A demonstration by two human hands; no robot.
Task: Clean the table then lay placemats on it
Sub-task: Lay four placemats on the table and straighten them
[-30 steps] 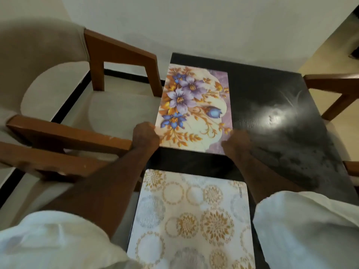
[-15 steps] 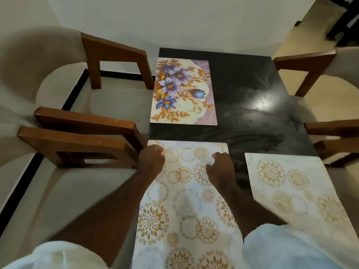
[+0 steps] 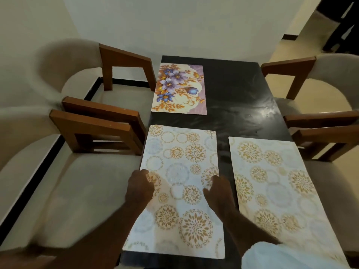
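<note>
Head view, item 1: circle-patterned placemat [image 3: 180,164], flat on the dark surface [image 3: 239,94], near-left position, its near end by the surface's front edge. Left hand [image 3: 138,188] at its left edge, fingers curled (whether they pinch the edge cannot be told); right hand [image 3: 218,191] rests on it by the right edge, fingers relaxed. Item 2: matching placemat [image 3: 272,181] alongside to the right, apart. Item 3: floral placemat [image 3: 179,89], far left. Wooden-armed chairs [image 3: 124,61] flank both sides.
</note>
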